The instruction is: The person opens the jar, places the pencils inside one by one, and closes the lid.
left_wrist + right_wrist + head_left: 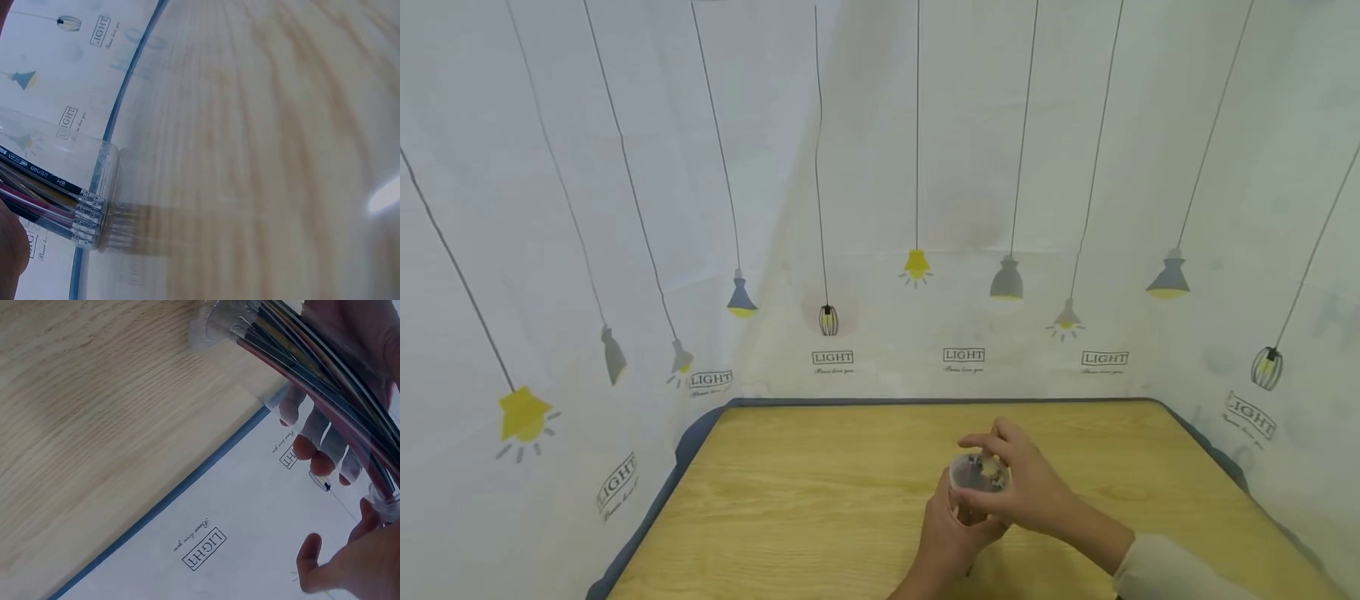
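Observation:
A clear plastic tube (979,473) of pencils stands tilted over the table, its round top facing up toward the head camera. My left hand (951,529) grips the tube round its side. At the top, my right hand (1026,479) pinches the clear lid (386,505) between thumb and fingers, one finger lifted away from it. Several dark pencils (325,381) and a reddish one show through the wall in the right wrist view. The tube's other end (106,200) appears in the left wrist view, with pencil ends against it.
A wood-grain table (790,500) lies under the hands. Its back and sides meet a pale cloth (880,167) printed with hanging lamps and the word LIGHT. A dark blue border (940,402) runs along the table edge.

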Motion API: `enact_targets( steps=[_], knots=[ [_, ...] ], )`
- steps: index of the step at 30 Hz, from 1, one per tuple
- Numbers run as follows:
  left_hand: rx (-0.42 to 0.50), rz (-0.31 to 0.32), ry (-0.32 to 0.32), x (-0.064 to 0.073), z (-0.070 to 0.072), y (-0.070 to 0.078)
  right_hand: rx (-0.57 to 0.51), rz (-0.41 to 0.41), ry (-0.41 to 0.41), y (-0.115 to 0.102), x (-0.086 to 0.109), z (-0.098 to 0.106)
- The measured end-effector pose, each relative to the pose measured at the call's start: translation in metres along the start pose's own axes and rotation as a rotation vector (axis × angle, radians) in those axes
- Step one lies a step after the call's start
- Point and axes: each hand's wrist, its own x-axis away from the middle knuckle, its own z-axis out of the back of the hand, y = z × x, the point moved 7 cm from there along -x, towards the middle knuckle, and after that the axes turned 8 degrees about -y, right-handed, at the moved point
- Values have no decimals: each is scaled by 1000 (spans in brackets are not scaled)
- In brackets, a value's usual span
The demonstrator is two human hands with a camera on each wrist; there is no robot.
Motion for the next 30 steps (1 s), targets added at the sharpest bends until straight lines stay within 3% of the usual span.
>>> enact_targets(
  steps=[6, 9, 13, 16, 19, 24, 30],
  knots=[
    [-37, 15, 14, -1, 0, 1, 160, -66, 31, -8, -1, -2],
    [-28, -4, 23, -2, 1, 1, 172, -80, 2, -8, -1, -4],
    [15, -38, -5, -2, -1, 1, 16, -27, -88, -4, 1, -3],
    [15, -34, -17, -1, -2, 0, -129, 34, -163, 1, 4, -1],
    [4, -14, -10, 0, -1, -2, -187, 63, -195, 6, 4, 2],
    [37, -12, -11, 0, -1, -2, -177, 51, -150, 13, 1, -1],
    [-9, -1, 7, 0, 0, -2, -83, 26, -44, 14, -1, -8]
  ],
)
